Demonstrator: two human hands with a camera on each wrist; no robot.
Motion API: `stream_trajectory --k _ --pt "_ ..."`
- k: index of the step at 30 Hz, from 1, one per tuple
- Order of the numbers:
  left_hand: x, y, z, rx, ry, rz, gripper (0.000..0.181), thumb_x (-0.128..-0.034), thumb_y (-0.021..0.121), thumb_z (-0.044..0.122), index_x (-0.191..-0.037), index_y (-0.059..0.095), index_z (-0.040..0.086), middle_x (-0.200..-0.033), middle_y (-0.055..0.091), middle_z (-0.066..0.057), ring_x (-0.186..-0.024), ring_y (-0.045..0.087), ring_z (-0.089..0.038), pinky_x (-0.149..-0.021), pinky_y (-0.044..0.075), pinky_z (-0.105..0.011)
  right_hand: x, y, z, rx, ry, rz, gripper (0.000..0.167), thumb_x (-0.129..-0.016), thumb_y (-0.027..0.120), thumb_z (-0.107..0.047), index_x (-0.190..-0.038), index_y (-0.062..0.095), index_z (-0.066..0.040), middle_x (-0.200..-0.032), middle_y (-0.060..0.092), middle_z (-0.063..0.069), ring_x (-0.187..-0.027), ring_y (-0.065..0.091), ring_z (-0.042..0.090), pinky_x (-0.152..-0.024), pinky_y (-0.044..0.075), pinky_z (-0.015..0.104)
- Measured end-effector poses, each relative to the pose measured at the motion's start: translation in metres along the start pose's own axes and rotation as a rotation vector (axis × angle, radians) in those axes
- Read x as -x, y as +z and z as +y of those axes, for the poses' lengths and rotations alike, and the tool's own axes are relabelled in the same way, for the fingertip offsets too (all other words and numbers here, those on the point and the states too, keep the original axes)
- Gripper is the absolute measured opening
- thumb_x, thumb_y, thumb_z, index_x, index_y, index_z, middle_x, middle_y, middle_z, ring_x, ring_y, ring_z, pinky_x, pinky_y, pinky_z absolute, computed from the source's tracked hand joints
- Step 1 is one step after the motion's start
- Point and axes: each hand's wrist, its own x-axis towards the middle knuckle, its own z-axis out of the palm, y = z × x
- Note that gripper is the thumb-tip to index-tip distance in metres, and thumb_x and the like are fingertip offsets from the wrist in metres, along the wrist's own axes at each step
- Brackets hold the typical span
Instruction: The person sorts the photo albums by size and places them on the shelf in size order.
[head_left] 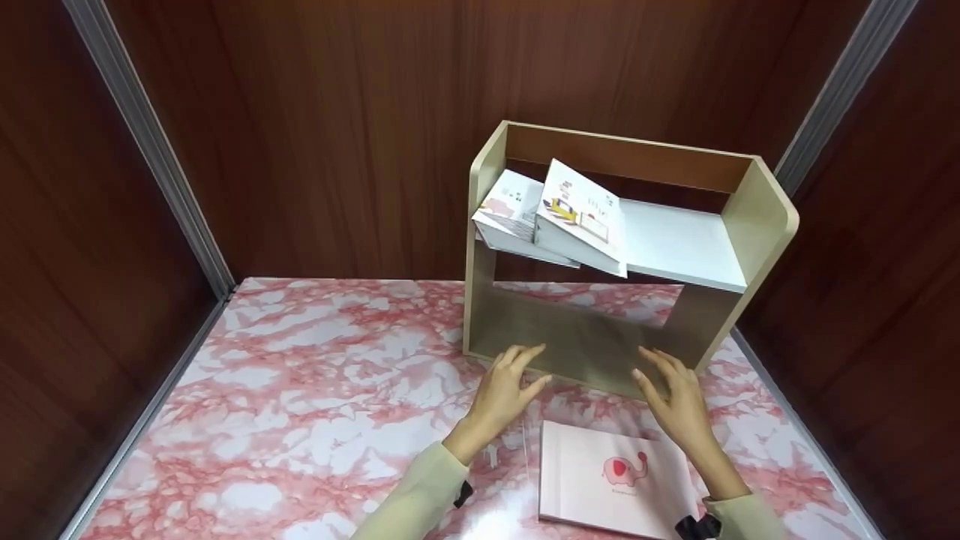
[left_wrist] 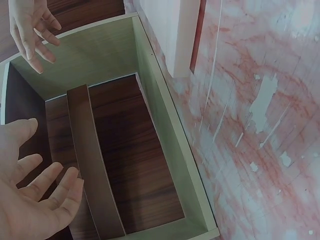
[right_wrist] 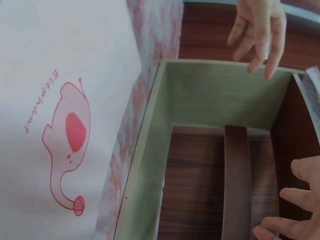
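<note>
One bookshelf stands with two white-covered books overlapping at the left of its upper board. The left hand and right hand hover before the bookshelf's lower opening, fingers parted and loosely curved. One pink elephant book lies flat in front of the bookshelf, nearer the wearer than the fingertips. Red-marbled tabletop lies under the bookshelf, brown wood-grain panels behind.

A closed pink book lies before the upright shelf.
</note>
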Motion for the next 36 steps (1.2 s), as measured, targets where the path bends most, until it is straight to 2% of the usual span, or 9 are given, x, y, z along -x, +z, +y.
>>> stream_trajectory --k 10,16,23,31,36 --pt "0.006 0.005 -0.001 0.028 -0.006 -0.009 0.048 -0.0843 0.068 0.030 -0.128 0.055 0.014 -0.113 0.059 -0.003 -0.100 0.058 -0.021 -0.085 0.050 -0.036 0.005 0.002 0.003 -0.021 -0.016 0.001 0.039 -0.086 0.066 -0.016 -0.122 0.060 -0.005 -0.125 0.051 0.027 -0.113 0.044 0.048 -0.094 0.030 0.058" --pt "0.008 0.008 -0.001 0.035 -0.001 -0.012 0.048 -0.0862 0.064 0.038 -0.129 0.055 0.016 -0.112 0.060 -0.002 -0.099 0.059 -0.019 -0.084 0.050 -0.035 0.008 0.002 0.006 -0.027 -0.004 -0.014 0.039 -0.086 0.066 -0.017 -0.123 0.059 -0.005 -0.126 0.050 0.028 -0.115 0.043 0.049 -0.096 0.028 0.061" --pt "0.011 0.011 -0.002 0.049 -0.007 -0.035 0.049 -0.0870 0.062 0.040 -0.129 0.054 0.017 -0.114 0.059 -0.003 -0.100 0.059 -0.019 -0.085 0.050 -0.035 0.011 0.000 0.009 -0.013 0.024 -0.047 0.041 -0.088 0.064 -0.021 -0.125 0.057 -0.004 -0.127 0.049 0.028 -0.116 0.041 0.049 -0.093 0.029 0.065" --pt "0.015 0.015 -0.002 0.046 0.001 -0.027 0.047 -0.0871 0.062 0.040 -0.129 0.055 0.018 -0.113 0.060 -0.001 -0.102 0.059 -0.017 -0.085 0.050 -0.032 0.017 0.001 0.013 0.007 0.018 -0.040 0.040 -0.087 0.065 -0.019 -0.124 0.059 -0.004 -0.126 0.050 0.028 -0.114 0.043 0.048 -0.091 0.034 0.063" --pt "0.017 0.017 -0.004 0.047 0.009 -0.020 0.047 -0.0861 0.065 0.034 -0.128 0.056 0.016 -0.111 0.061 -0.002 -0.097 0.060 -0.018 -0.083 0.050 -0.032 0.021 0.001 0.015 0.014 0.034 -0.051 0.042 -0.087 0.065 -0.019 -0.125 0.057 -0.005 -0.128 0.049 0.027 -0.116 0.042 0.048 -0.091 0.034 0.064"
